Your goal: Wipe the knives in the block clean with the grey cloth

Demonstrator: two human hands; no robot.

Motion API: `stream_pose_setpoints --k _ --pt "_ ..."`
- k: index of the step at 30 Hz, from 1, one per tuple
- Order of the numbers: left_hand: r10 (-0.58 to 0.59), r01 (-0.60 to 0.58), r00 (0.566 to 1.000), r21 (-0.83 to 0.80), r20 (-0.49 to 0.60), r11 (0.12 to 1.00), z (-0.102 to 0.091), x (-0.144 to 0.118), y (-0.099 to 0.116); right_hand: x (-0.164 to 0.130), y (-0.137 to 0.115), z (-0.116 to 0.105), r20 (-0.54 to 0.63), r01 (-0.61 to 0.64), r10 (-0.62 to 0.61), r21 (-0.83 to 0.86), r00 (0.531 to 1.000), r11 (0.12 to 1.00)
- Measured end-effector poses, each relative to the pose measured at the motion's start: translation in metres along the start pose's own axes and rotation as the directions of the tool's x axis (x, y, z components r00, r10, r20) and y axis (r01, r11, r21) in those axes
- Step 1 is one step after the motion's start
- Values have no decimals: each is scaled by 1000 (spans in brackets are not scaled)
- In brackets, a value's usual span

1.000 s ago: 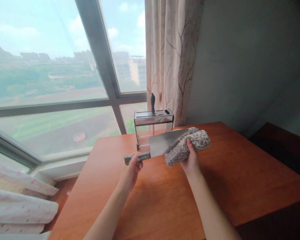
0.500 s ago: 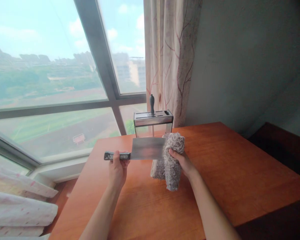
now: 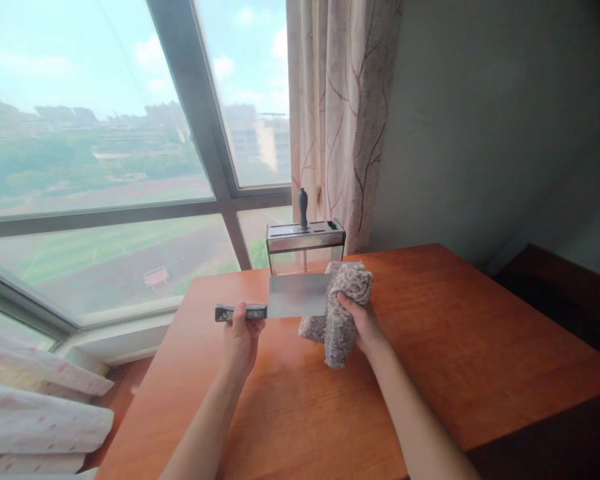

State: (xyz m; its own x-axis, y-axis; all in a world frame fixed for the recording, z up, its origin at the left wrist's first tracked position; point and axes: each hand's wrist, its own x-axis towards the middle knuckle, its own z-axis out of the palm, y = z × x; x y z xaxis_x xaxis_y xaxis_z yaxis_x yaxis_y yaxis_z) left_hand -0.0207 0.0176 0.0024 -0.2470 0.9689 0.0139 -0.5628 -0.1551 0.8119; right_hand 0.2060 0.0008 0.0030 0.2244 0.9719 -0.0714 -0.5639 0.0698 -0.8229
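Note:
A cleaver (image 3: pixel 299 296) with a broad metal blade is held level above the table, its edge turned toward the far side or near side, I cannot tell which. My left hand (image 3: pixel 241 339) grips its black handle, thumb on top. A fuzzy grey-brown cloth (image 3: pixel 341 333) is folded over the right end of the blade, hiding that end. My right hand (image 3: pixel 363 320) pinches the cloth around the blade, thumb in front. Behind the blade stands a metal knife rack (image 3: pixel 306 235) with slots in its top and a dark upright handle (image 3: pixel 303 208) rising from it.
The brown wooden table (image 3: pixel 430 347) spreads under both hands. A large window (image 3: pixel 105 220) is at the left and ahead, with a patterned curtain (image 3: pixel 343 120) beside it. White curtain fabric (image 3: pixel 40 413) hangs at the lower left. A grey wall (image 3: pixel 480 133) stands at the right.
The cleaver and my left hand have shifted slightly to the right. The cloth has tilted, its lower end moving left and up, as my right hand moves a little along the blade.

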Motion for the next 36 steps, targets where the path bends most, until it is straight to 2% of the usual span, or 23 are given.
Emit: stream_pose_setpoints --k 8,12,14,16,19,23,30,36 --pt "-61 61 998 -7 5 998 8 -9 -3 7 8 3 -257 182 -164 46 952 982" --pt "-112 113 991 -12 74 994 11 -15 -6 8 6 2 -376 238 -184 101 908 966" --pt "-131 131 986 15 105 991 13 -18 -9 9 4 -1 -392 223 -146 158 908 962" --pt "-148 143 981 46 124 989 14 -21 -11 11 3 -4 -327 170 -81 253 941 952" --pt "-167 155 976 92 140 984 15 -25 -13 13 -2 -9 -128 84 -32 419 991 904" --pt "-177 165 973 93 146 982 12 -23 -14 13 -11 -12 62 -14 -17 461 998 887" --pt "-325 298 924 151 202 943 1 -12 0 10 -18 -14 113 -121 91 294 989 948" --pt "-314 306 926 73 208 949 -1 -8 8 8 -19 -15 94 -172 156 199 983 965"
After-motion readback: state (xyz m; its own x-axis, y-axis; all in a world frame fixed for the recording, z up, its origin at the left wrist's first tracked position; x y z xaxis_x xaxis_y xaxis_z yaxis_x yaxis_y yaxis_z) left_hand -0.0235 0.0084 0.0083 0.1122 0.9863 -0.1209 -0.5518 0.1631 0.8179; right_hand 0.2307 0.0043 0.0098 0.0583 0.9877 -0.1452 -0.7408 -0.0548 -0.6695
